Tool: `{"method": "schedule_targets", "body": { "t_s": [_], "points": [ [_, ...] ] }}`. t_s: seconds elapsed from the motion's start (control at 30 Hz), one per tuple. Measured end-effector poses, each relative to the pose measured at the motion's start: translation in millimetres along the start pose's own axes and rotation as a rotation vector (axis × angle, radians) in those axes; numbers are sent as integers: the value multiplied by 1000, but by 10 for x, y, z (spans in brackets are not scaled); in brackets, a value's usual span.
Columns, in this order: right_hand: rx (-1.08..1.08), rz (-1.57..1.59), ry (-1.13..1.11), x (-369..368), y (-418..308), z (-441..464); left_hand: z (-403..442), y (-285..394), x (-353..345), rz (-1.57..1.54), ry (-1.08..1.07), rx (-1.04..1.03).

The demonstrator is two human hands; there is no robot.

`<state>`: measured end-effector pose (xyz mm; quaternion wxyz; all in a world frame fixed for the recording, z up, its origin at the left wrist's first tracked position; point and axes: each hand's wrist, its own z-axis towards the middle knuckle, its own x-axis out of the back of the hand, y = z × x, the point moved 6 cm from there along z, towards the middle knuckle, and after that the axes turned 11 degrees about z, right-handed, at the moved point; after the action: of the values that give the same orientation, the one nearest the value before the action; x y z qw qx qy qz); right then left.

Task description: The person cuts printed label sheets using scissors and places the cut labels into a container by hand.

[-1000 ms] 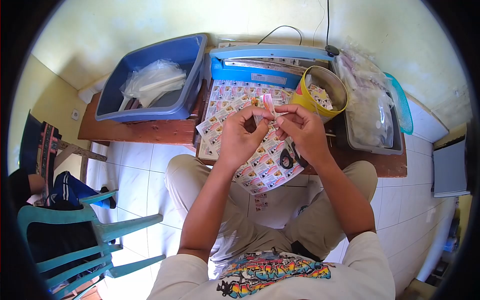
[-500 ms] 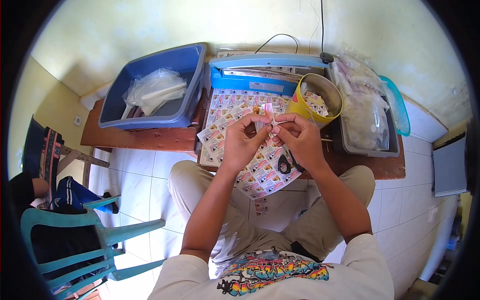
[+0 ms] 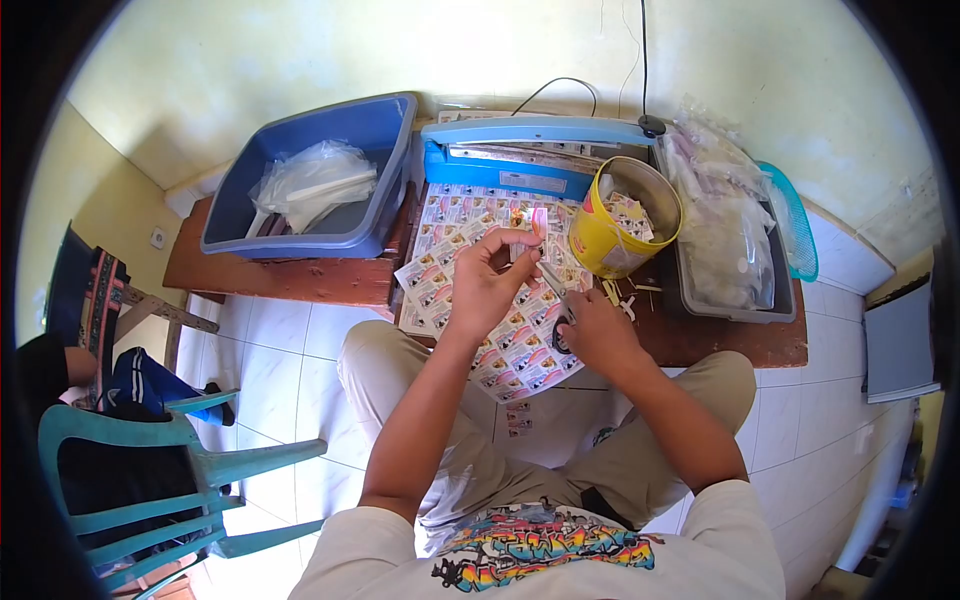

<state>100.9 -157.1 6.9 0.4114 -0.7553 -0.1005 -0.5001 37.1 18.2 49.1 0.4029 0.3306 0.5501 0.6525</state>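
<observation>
My left hand (image 3: 488, 285) is closed, pinching a small printed paper label (image 3: 539, 220) upright between thumb and fingertips. My right hand (image 3: 600, 328) has its fingers curled on a pair of scissors (image 3: 562, 337) with black handles. The blades point up and left, toward the left hand. Beneath both hands, printed label sheets (image 3: 525, 360) overlap on the wooden bench and hang past its front edge. A yellow bucket (image 3: 603, 240) with cut labels inside stands just beyond my right hand.
A blue paper cutter-like device or sealer (image 3: 510, 180) with a long arm lies at the back. On the left is a blue tub (image 3: 390, 220) with plastic bags; on the right, a grey tray (image 3: 735, 315) of plastic bags. Paper scraps (image 3: 620, 300) lie beside the bucket.
My right hand has left the label and moved down and right onto the scissors. My left hand keeps hold of the label at nearly the same spot.
</observation>
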Motion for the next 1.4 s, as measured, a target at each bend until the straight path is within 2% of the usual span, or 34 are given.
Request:
{"method": "schedule_targets", "body": {
  "t_s": [0.13, 0.2, 0.4, 0.53, 0.6, 0.73, 0.8, 1.03, 1.1, 1.23, 1.3, 1.4],
  "points": [
    [64, -93, 14, -180, 14, -18, 1, -3, 1, 14, 21, 2],
    [152, -137, 94, -241, 14, 3, 1, -2, 4, 25, 32, 2],
    [-11, -116, -60, -190, 12, 120, -15, 7, -11, 42, 36, -30],
    [49, -70, 14, -125, 10, 109, -15, -7, -14, 0, 46, -35],
    [179, 69, 197, -55, 26, 98, -8, -14, 7, -11, 72, -36],
    [295, 164, 258, 179, -59, -2, -24, 11, 38, 8, 100, -25],
    [183, 395, 167, 301, -111, -32, -28, 0, 58, 0, 119, -6],
    [185, 440, 176, 537, -270, -139, 9, 34, 87, 1, 144, -14],
    [122, 656, 67, 531, -254, -129, 25, 35, 100, 4, 151, 19],
    [143, 863, -27, 490, -284, -161, 53, 26, 132, 8, 174, 32],
    [168, 1166, -100, 463, -364, -195, 63, 48, 127, -34, 179, -1],
    [147, 1165, -198, 467, -404, -217, 63, 61, 122, -11, 168, 34]
  ]
}}
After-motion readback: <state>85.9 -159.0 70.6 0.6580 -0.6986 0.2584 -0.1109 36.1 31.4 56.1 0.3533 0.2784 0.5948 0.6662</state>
